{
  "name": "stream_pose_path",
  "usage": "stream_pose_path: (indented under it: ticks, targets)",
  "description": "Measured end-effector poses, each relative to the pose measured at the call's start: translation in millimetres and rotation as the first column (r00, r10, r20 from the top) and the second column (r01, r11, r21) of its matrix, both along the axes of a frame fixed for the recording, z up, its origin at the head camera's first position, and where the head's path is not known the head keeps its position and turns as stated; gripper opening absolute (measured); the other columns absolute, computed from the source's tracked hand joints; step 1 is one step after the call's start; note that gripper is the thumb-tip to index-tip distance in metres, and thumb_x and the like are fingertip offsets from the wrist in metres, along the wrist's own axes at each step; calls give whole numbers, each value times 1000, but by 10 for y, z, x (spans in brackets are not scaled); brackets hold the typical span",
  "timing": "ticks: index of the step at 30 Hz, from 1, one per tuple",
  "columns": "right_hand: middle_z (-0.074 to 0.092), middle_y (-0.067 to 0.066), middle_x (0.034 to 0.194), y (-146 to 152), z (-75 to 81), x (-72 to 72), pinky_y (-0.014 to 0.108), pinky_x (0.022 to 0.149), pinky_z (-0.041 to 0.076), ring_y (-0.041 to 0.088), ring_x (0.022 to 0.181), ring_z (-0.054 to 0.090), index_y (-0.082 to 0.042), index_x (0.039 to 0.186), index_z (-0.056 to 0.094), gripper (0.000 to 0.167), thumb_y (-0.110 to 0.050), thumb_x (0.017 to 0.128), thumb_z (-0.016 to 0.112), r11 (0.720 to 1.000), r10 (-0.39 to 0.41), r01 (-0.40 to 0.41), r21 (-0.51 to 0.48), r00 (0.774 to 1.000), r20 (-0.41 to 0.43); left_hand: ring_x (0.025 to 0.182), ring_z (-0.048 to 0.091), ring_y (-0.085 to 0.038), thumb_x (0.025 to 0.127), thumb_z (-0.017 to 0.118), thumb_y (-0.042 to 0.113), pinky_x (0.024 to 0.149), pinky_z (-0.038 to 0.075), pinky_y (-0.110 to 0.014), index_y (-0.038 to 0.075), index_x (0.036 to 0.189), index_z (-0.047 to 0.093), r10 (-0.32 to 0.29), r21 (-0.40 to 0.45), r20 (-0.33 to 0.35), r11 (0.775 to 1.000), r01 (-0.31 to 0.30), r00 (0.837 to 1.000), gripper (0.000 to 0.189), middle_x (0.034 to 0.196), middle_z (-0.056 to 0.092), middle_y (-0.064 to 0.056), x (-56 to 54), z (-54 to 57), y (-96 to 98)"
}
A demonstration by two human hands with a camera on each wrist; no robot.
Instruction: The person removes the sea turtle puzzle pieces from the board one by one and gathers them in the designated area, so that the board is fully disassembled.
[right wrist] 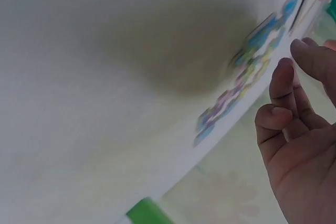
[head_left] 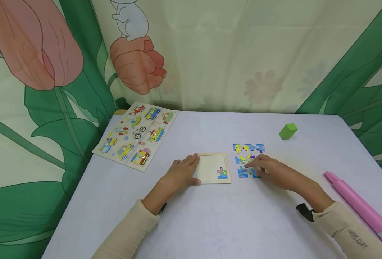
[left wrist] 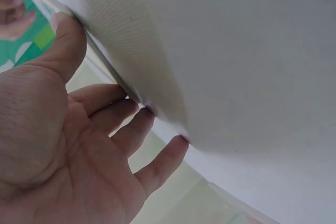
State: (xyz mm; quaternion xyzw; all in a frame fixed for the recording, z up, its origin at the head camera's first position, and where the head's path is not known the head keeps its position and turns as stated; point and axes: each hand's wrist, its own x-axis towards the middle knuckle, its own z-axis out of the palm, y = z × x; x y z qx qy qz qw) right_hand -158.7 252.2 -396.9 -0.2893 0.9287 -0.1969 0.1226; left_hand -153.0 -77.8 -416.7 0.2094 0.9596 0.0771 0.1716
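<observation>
A small square wooden puzzle tray (head_left: 210,155) lies on the table, with joined puzzle pieces (head_left: 222,174) in its lower right corner. My left hand (head_left: 182,173) rests against the tray's left edge, its thumb (left wrist: 69,38) at the near corner and its fingers extended along the side. Right of the tray, loose jigsaw pieces (head_left: 242,172) in blue, yellow and purple lie in rows. Over the near rows hovers my right hand (head_left: 276,172), index finger reaching toward the pieces, the other fingers loosely bent (right wrist: 274,117). Nothing shows between its fingers, and it covers part of the rows.
A vehicle picture board (head_left: 132,136) lies at the back left of the white table (head_left: 191,223). A green block (head_left: 288,131) stands at the back right. Along the right side lies a long pink object (head_left: 356,201). A printed curtain (head_left: 210,54) hangs behind the table.
</observation>
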Motion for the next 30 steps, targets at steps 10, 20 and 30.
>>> stream_pose_path:
  ticks: [10,20,30]
  targets:
    - [65,6,118,-717,-142,-65,36,84,55,18,97,62,-5,126,71,33,-7,94,75,992,64,-69,-104,997,-46,155,21,-23,94,70,44,119,28,-52,6,162,28,8,-8,-1,1000,-8,1000,89,169,22,-7,-13,28,-35]
    - [66,2,106,-914,-203,-80,31,77,54,15,88,60,-6,119,77,31,-8,88,82,990,97,-101,-101,994,-41,155,22,-24,94,71,42,118,29,-53,5,161,30,25,14,17,1000,-25,1000,88,169,24,-8,20,19,-80]
    - [67,-3,103,-922,-190,-117,29,71,54,12,86,62,-14,110,80,24,-14,86,83,995,87,-93,-39,987,-133,154,23,-24,94,71,43,118,29,-52,5,161,30,24,-8,-1,1000,-24,1000,88,169,24,-7,8,44,-78]
